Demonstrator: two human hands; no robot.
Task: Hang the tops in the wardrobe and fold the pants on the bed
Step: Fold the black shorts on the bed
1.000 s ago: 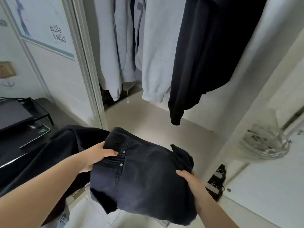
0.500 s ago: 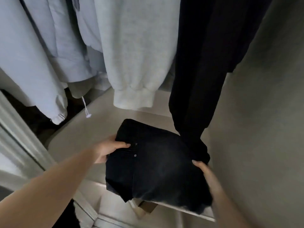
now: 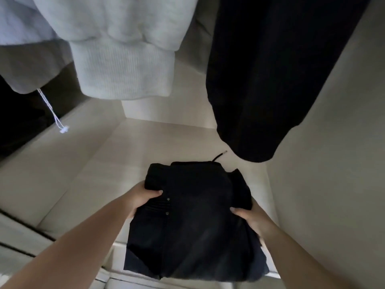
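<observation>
A folded pair of dark jeans (image 3: pixel 195 222) with small metal rivets lies between both hands, over the front of the pale wardrobe shelf (image 3: pixel 87 176). My left hand (image 3: pixel 141 199) grips its left edge, thumb on top. My right hand (image 3: pixel 252 222) grips its right edge, fingers underneath. Its far end reaches over the shelf, its near end overhangs the front edge. A black drawstring end (image 3: pixel 219 155) pokes out from behind the jeans. Above hang a light grey sweatshirt (image 3: pixel 123 65) and a black top (image 3: pixel 275 80).
The wardrobe's right wall (image 3: pixel 333 163) stands close beside my right hand. A white cord with a toggle (image 3: pixel 62 128) dangles from a pale garment at the left. A dark gap (image 3: pixel 18 122) shows at the far left. Drawer fronts (image 3: pixel 18 243) lie below the shelf.
I have leaned further into the wardrobe. The folded jeans have moved forward and down onto the shelf area, under the hanging black top. Both hands keep the same grip.
</observation>
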